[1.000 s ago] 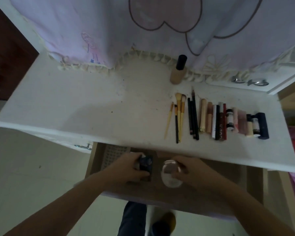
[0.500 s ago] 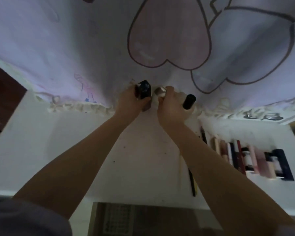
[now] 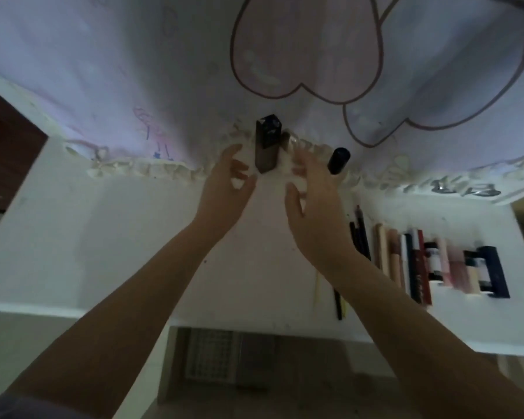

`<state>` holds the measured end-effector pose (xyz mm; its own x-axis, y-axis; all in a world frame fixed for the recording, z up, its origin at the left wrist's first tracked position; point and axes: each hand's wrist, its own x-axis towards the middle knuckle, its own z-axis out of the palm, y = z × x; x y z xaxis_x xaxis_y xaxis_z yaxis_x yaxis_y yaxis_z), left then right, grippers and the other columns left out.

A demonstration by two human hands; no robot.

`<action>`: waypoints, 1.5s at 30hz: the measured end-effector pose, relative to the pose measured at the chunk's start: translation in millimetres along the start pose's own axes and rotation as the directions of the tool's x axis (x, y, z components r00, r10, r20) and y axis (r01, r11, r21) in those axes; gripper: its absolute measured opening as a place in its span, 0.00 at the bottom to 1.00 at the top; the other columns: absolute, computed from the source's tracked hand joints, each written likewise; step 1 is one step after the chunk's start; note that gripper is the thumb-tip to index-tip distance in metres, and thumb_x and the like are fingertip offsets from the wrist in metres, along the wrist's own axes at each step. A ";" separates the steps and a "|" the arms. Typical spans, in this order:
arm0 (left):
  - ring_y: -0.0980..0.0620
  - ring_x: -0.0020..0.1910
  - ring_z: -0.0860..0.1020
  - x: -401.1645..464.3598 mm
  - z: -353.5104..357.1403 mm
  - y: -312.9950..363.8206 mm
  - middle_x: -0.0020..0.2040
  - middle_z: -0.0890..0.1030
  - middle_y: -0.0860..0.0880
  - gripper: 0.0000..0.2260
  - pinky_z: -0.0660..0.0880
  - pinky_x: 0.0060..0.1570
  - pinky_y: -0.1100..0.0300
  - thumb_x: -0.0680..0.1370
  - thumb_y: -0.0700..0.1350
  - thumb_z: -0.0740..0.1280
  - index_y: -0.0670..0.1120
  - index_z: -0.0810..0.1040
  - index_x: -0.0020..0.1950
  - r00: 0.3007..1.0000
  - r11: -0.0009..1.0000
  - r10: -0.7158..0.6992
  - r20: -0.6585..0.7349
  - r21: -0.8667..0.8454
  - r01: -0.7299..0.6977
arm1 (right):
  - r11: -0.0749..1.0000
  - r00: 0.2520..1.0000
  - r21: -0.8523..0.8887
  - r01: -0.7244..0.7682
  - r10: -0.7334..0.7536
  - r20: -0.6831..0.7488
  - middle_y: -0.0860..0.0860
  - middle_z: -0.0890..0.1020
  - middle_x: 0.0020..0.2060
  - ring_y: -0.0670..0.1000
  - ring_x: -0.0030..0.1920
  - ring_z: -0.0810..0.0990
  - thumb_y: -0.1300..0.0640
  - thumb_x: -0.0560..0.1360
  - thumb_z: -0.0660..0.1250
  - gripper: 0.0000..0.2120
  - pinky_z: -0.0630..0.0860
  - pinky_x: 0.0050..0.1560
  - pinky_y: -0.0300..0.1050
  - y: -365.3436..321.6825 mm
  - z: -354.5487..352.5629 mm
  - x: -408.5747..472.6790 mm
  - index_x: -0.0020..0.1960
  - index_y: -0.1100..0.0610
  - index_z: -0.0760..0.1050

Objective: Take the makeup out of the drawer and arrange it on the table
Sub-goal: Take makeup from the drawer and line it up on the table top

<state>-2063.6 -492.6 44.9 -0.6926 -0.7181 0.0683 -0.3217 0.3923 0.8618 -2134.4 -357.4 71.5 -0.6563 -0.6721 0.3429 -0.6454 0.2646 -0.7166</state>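
The tall dark bottle (image 3: pixel 266 146) at the far edge has a glossy, faceted cap. Behind it hangs soft matt cloth (image 3: pixel 133 71) with a frilled hem. The white table (image 3: pixel 103 237) looks matt and slightly scuffed. The drawer (image 3: pixel 254 367) below appears wooden.

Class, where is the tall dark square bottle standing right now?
The dark bottle stands upright at the table's back edge, against the curtain, left of the black-capped tube.

- The right hand (image 3: pixel 312 204) hides most of a small clear jar (image 3: pixel 288 140) beside the dark bottle (image 3: pixel 266 146).
- The right forearm covers the brushes (image 3: pixel 339 300).
- The drawer (image 3: pixel 224 358) interior is dim, partly behind both arms.
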 end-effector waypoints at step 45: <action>0.54 0.41 0.80 -80.2 -39.6 7.4 0.45 0.82 0.47 0.07 0.78 0.37 0.67 0.78 0.39 0.64 0.44 0.78 0.55 0.865 0.834 -0.375 0.334 -0.285 0.472 | 0.979 0.845 -0.202 0.006 0.103 0.525 0.54 0.77 0.54 0.52 0.52 0.76 0.57 0.81 0.54 0.17 0.70 0.49 0.38 17.3 -55.3 -1.2 0.70 0.56 0.63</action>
<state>-1984.9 -454.9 65.7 -0.6940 -0.5758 -0.4322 -0.4116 -0.1753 0.8944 -2166.3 -313.8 92.2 -0.4157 -0.9036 -0.1033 -0.7148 0.3949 -0.5771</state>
